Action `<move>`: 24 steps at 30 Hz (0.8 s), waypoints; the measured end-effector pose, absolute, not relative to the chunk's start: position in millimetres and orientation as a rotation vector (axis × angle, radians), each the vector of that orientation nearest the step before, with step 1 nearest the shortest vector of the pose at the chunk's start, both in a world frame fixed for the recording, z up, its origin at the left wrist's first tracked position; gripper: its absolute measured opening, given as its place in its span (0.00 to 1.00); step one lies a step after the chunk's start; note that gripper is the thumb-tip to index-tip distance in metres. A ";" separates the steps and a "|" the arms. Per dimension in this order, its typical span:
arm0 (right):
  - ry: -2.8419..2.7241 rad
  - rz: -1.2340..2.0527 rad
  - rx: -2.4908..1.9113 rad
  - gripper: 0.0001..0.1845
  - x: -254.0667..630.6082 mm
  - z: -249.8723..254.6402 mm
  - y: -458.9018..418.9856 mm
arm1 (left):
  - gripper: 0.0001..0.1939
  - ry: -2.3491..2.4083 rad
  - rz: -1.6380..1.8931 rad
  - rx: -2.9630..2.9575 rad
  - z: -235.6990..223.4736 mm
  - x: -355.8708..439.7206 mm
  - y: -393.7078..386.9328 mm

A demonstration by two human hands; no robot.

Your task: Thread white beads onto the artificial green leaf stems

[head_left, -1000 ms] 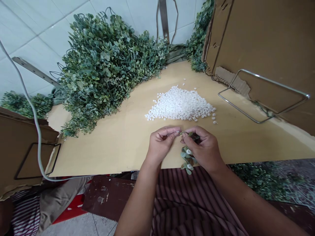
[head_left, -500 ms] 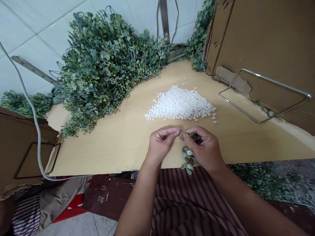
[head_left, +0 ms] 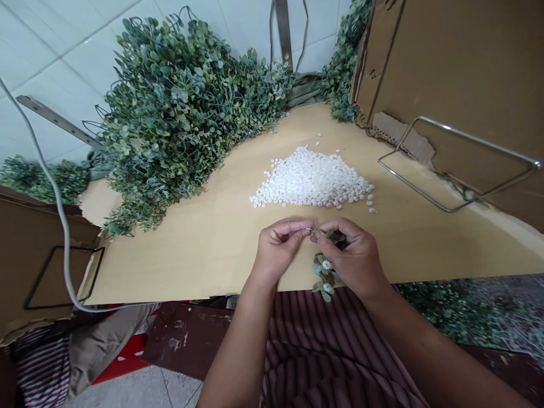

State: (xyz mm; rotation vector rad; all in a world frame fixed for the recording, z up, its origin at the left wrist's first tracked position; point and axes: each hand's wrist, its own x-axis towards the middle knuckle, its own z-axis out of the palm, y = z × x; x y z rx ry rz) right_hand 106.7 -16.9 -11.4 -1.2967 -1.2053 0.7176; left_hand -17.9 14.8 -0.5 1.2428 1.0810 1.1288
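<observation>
Both my hands meet over the near edge of the wooden table [head_left: 204, 249]. My right hand [head_left: 355, 258] is closed around a small artificial leafy sprig [head_left: 324, 275] that hangs down below the fingers, with two white beads on it. My left hand [head_left: 278, 249] pinches at the sprig's upper tip, thumb and fingers pressed together; what sits between them is too small to make out. Just beyond my hands lies a pile of white beads [head_left: 310, 180].
A large heap of artificial greenery [head_left: 178, 113] fills the back left of the table. Cardboard boxes stand at right [head_left: 459, 73] and left [head_left: 29, 255], each with a wire frame [head_left: 454, 170]. A white cable [head_left: 51, 187] crosses the left. Another person's striped sleeve [head_left: 42, 368] shows at lower left.
</observation>
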 end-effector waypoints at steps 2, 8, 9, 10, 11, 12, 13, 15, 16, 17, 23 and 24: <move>-1.214 0.724 -1.303 0.08 106.9 -10.8 -16.5 | 0.04 1.093 1.126 1.239 -0.2 -17.9 14.8; -1.227 0.728 -1.319 0.09 107.2 -9.3 -16.2 | 0.02 1.060 1.124 1.209 -0.1 -17.6 14.5; -1.227 0.730 -1.322 0.09 107.2 -9.3 -16.4 | 0.02 1.051 1.121 1.205 -0.1 -17.5 14.4; -1.227 0.735 -1.324 0.09 107.2 -9.3 -16.6 | 0.02 1.045 1.118 1.202 -0.2 -17.4 14.2; -1.226 0.741 -1.324 0.09 107.2 -9.5 -16.8 | 0.02 1.041 1.114 1.201 -0.3 -17.4 14.1; -1.224 0.752 -1.323 0.09 107.1 -9.6 -17.0 | 0.02 1.038 1.112 1.202 -0.4 -17.4 14.0; -1.221 0.763 -1.320 0.09 107.0 -9.7 -17.1 | 0.02 1.034 1.112 1.203 -0.5 -17.3 14.0; -1.215 0.771 -1.321 0.09 106.9 -10.0 -17.0 | 0.02 1.027 1.114 1.207 -0.7 -17.3 14.2; -1.214 0.772 -1.323 0.09 106.9 -10.1 -17.0 | 0.02 1.027 1.113 1.209 -0.8 -17.4 14.4; -1.214 0.772 -1.325 0.09 106.9 -10.2 -16.9 | 0.01 1.029 1.112 1.212 -0.8 -17.4 14.6; -1.208 0.775 -1.331 0.10 107.8 -10.5 -17.0 | 0.01 1.035 1.096 1.209 -1.0 -17.1 15.7; -1.203 0.784 -1.330 0.10 107.9 -10.6 -17.1 | 0.01 1.032 1.094 1.207 -1.1 -17.1 15.8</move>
